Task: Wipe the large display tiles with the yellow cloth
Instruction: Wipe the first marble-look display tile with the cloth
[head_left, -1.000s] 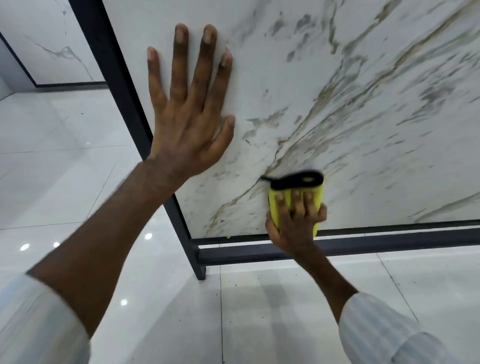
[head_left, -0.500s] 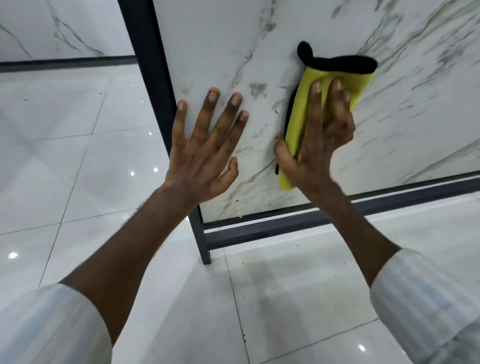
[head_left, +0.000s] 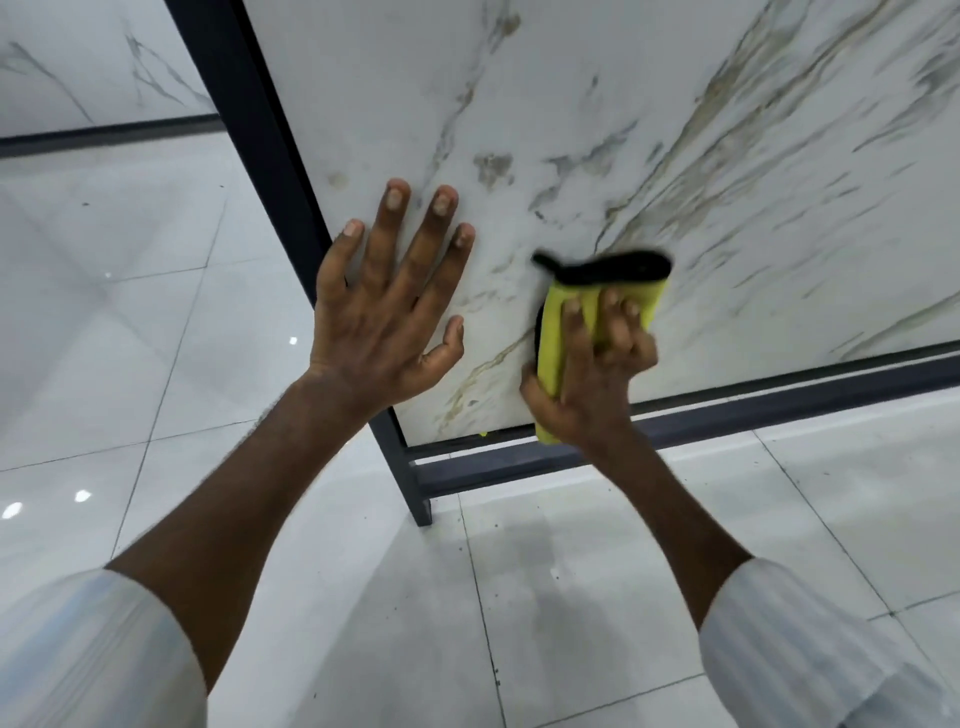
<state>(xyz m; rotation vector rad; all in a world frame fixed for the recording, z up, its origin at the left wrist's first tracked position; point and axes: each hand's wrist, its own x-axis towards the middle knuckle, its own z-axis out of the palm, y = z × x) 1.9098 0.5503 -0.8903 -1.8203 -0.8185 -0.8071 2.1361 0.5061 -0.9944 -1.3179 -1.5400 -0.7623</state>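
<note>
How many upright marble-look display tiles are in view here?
2. One display tile fills the centre and right, under the left hand and the yellow cloth held by the right hand; a second tile stands in the background, upper left. More may be out of view.

Two hands (head_left: 382, 322) (head_left: 592, 387), one cloth (head_left: 553, 332), seemingly two display tiles (head_left: 623, 130) (head_left: 78, 67), one frame (head_left: 249, 104)

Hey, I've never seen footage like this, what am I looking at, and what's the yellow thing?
No machine here: a person wears a camera on the head, so you look down along their own arms. The left hand lies flat, fingers spread, on a large marble-look display tile standing in a dark metal frame. The right hand holds a folded yellow cloth with a black edge against the tile, near its bottom. Below is a glossy tiled floor.
</note>
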